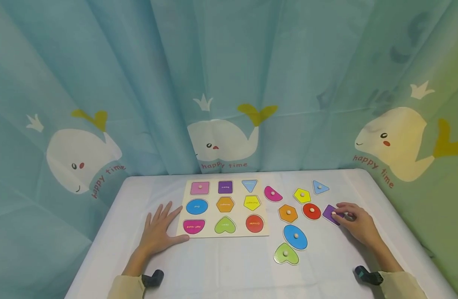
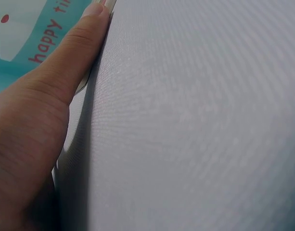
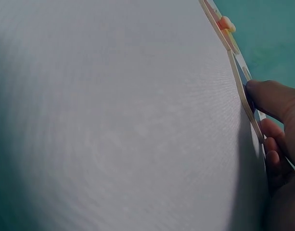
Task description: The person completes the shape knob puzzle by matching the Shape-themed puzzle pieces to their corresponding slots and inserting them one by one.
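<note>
My right hand [image 1: 358, 224] holds a purple square puzzle piece [image 1: 328, 212] with a small knob, at the right of the loose pieces. In the right wrist view the thumb [image 3: 272, 98] lies on the top of the piece [image 3: 243, 89], with curled fingers at its edge. My left hand [image 1: 158, 230] rests spread at the left edge of the cream puzzle board [image 1: 210, 232], thumb by its near corner. A pink rectangle piece [image 1: 196, 191] with a knob sits at the board's far left; the other printed shapes, such as the purple square [image 1: 225, 187], show no knob.
Loose knobbed pieces lie right of the board: a magenta half round [image 1: 270, 192], yellow pentagon [image 1: 299, 193], light blue triangle [image 1: 318, 185], orange hexagon [image 1: 285, 211], red circle [image 1: 310, 214], blue oval [image 1: 291, 232] and green heart [image 1: 283, 258]. A whale-print curtain [image 1: 217, 62] hangs behind the white table [image 1: 221, 270].
</note>
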Tool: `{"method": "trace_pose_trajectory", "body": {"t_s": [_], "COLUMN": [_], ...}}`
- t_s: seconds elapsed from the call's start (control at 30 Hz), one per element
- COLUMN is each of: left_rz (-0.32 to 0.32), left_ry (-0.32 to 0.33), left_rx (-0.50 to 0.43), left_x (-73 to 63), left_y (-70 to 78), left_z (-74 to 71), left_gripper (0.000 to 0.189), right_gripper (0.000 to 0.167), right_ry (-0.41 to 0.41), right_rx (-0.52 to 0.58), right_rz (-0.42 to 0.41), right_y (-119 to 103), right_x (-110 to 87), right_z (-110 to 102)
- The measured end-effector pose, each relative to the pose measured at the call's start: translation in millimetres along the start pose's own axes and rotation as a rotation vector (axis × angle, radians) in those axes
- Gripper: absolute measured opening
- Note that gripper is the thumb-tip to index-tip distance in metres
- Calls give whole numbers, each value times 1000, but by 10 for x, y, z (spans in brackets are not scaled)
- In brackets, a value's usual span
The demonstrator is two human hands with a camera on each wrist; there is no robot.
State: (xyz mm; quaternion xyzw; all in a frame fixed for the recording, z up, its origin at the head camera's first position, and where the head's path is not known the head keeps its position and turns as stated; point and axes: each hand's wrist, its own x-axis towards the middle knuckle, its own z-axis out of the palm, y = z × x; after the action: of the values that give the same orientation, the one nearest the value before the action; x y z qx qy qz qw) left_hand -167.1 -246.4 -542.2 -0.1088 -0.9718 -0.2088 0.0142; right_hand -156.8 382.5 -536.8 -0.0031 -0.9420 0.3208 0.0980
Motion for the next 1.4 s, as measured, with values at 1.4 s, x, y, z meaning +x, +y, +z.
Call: {"method": "trace_pose_trajectory", "body": {"t_s": [1.4], "left_rz": [37], "left_ry": [36], "left_rx": [-3], "left_x": [28], "left_y": [-42], "left_z": [21], "left_gripper": [101], "right_gripper": [30], "right_ry": [-1], "right_rx": [146], "right_rz": [11], "right_y": [-656], "right_x": [486], "right_z": [-39]}}
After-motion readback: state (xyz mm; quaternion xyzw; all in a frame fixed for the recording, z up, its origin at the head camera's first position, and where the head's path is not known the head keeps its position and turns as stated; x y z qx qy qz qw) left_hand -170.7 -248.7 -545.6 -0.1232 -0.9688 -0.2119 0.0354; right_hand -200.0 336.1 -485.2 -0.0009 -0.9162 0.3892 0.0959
